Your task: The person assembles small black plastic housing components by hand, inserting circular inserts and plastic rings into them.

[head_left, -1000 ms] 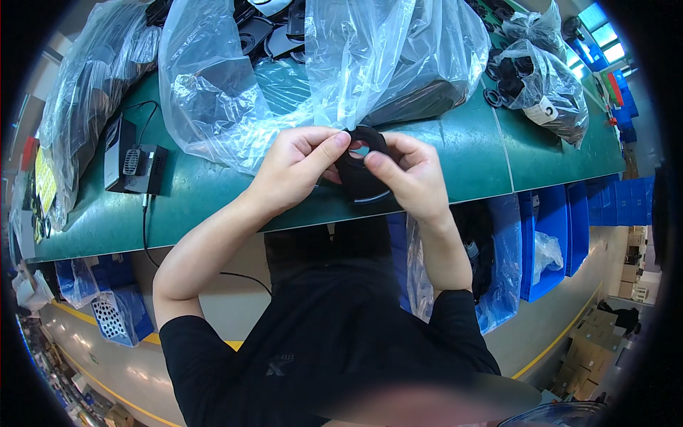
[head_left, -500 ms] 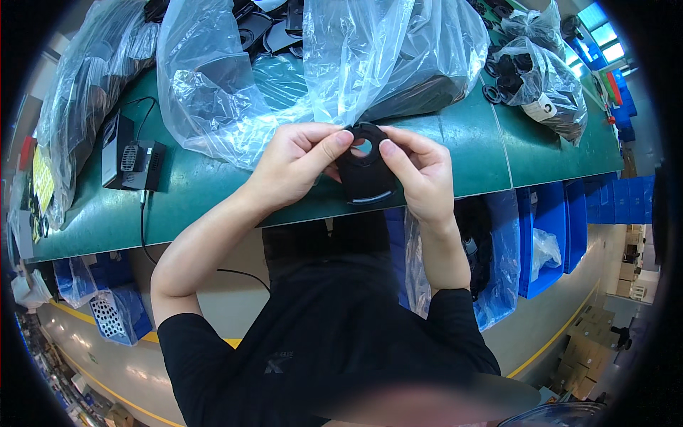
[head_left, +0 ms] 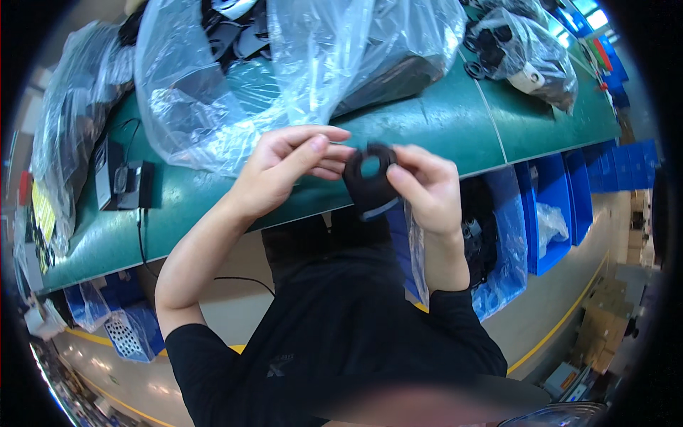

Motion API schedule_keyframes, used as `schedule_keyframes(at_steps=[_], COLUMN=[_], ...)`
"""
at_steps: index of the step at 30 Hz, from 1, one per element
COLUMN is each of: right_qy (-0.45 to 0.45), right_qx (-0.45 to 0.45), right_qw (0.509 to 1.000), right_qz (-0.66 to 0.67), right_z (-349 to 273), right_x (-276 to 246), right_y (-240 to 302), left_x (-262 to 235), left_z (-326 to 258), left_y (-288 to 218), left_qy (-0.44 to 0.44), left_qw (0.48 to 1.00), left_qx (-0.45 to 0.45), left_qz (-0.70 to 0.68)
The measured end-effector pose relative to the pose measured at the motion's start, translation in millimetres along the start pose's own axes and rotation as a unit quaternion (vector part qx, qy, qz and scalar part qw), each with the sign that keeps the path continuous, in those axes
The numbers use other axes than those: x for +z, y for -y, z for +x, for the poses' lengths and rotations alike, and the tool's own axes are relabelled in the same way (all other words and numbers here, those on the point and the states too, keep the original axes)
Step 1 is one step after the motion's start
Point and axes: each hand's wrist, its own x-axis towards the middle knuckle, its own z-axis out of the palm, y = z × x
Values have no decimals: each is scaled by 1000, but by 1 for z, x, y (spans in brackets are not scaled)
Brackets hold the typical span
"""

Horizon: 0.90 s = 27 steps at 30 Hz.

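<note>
A black plastic part (head_left: 368, 192) with a round hole near its top and a pale strip along its lower edge hangs in front of the table's near edge. My right hand (head_left: 429, 186) pinches it by the right side of its ring, thumb in front. The part is slightly blurred. Left of it, my left hand (head_left: 288, 167) has its fingers stretched out and holds nothing. Its lower fingertips come right up to the part's left edge; whether they touch I cannot tell.
Large clear plastic bags (head_left: 206, 107) with black parts lie across the green table (head_left: 455, 124). A smaller bag of parts (head_left: 533, 64) stands at the far right. A black box-shaped device (head_left: 122, 178) with a cable sits at left. Blue bins (head_left: 544, 235) stand below the right edge.
My left hand has let go of the part and opened its fingers. The part, in my right hand, has dropped a little and tilted. The whole view has shifted slightly.
</note>
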Motion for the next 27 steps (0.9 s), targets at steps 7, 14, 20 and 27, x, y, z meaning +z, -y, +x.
schedule_keyframes(at_steps=[7,14,20,27], right_qy=[20,-526,-528,-445], right_qx=[148,343,385,355], right_qw=[983,777,662,612], right_qz=[-108,-40,-368,-549], right_z=[-82,-226,-312,-303], right_x=[-67,-228,-274,-271], right_y=[-36,-184,-250,-277], left_x=[-3,-5,-11,-13], left_z=[-3,5,3,6], left_y=[-4,-2,2,4], left_qy=[-46,-83,-74,-77], left_qw=[999,995,997,996], left_qx=[-14,-23,-5,-8], left_qz=[24,46,29,37])
